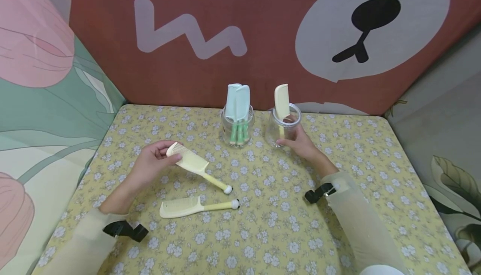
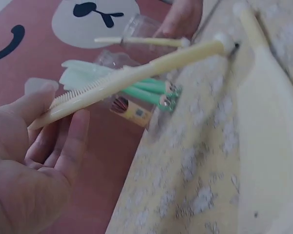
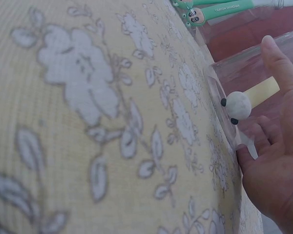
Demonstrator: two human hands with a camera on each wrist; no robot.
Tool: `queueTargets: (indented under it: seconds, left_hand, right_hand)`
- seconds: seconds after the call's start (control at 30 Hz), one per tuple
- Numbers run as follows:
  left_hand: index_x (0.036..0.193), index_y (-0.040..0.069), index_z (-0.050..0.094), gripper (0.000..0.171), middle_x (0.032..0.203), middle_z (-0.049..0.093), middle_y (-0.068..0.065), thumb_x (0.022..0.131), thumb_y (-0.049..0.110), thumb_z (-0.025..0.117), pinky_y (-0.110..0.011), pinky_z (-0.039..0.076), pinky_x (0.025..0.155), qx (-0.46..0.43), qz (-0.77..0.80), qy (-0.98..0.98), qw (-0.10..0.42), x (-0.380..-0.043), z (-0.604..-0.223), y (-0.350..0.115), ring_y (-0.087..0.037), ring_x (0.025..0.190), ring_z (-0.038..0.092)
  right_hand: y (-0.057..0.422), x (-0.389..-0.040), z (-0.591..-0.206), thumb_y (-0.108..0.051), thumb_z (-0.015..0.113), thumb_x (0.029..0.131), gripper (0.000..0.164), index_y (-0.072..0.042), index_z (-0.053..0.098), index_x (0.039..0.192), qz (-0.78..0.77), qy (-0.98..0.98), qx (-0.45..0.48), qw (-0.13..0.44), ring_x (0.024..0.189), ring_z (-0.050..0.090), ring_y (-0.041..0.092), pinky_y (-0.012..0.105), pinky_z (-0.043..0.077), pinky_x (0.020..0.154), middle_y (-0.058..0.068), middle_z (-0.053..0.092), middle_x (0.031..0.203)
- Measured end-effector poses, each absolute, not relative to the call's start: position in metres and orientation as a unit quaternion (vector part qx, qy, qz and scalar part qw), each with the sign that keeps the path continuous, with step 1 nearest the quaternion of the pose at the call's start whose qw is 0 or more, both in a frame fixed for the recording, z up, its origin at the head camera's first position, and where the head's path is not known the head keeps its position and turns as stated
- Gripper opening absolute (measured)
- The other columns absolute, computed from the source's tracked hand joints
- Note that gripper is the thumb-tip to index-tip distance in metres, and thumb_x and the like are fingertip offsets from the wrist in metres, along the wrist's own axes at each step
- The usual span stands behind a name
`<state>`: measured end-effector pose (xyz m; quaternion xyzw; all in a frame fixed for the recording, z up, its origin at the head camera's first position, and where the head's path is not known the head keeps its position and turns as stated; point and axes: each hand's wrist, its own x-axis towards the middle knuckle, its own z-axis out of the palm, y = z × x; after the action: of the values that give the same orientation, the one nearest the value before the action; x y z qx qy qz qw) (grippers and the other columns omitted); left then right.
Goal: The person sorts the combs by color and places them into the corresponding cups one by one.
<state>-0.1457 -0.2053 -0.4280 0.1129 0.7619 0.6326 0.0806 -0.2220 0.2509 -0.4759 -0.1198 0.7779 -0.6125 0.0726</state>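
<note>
My left hand [image 1: 148, 164] pinches a pale yellow comb [image 1: 192, 161] by its toothed head, thumb on one side and fingers on the other. The comb is lifted off the table, its handle with a white ball end pointing right and down. Below it a similar yellow comb [image 1: 182, 207] lies flat on the cloth. With thumb in front and fingers behind, my right hand [image 1: 303, 144] holds a clear jar [image 1: 271, 136] standing on the table. Inside that jar another yellow comb [image 1: 282, 98] stands head up; its white ball end [image 3: 239, 104] is near the jar's bottom.
Left of the held jar stands a second clear jar [image 1: 226, 132], with several light blue combs [image 1: 237, 101] upright in it, green handles down. A yellow floral cloth [image 1: 263, 225] covers the table. Behind rises a brown printed backdrop [image 1: 188, 74].
</note>
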Motion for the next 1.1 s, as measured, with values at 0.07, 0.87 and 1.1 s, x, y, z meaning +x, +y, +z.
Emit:
queueTargets:
  seconds: [0.07,0.87,1.1]
  left_hand:
    - [0.126,-0.014,0.06,0.035,0.101,0.076,0.006,0.098,0.006,0.068,-0.029,0.06,0.078,0.109,0.64,0.756,0.084,-0.145,-0.426,-0.203,-0.012,0.087,0.072]
    - [0.128,-0.007,0.065,0.035,0.098,0.073,0.002,0.104,0.018,0.062,-0.024,0.056,0.086,0.127,0.624,0.768,0.071,-0.161,-0.383,-0.161,-0.012,0.092,0.069]
    - [0.128,-0.002,0.067,0.034,0.101,0.073,-0.008,0.104,0.021,0.063,-0.026,0.057,0.083,0.138,0.607,0.779,0.07,-0.17,-0.365,-0.145,-0.015,0.091,0.069]
  right_hand:
    - [0.253,-0.226,-0.484,0.005,0.073,0.09,0.092,-0.008,0.016,0.161,-0.612,0.779,-0.119,0.071,0.15,0.022,0.041,0.058,0.015,0.122,0.022,0.026,0.162]
    - [0.257,-0.233,-0.496,0.002,0.077,0.088,0.095,-0.016,0.019,0.161,-0.622,0.768,-0.142,0.06,0.15,0.026,0.036,0.055,0.016,0.123,0.018,0.031,0.161]
    - [0.257,-0.231,-0.495,0.002,0.075,0.089,0.095,-0.013,0.016,0.162,-0.616,0.774,-0.132,0.062,0.15,0.024,0.039,0.058,0.016,0.122,0.019,0.028,0.163]
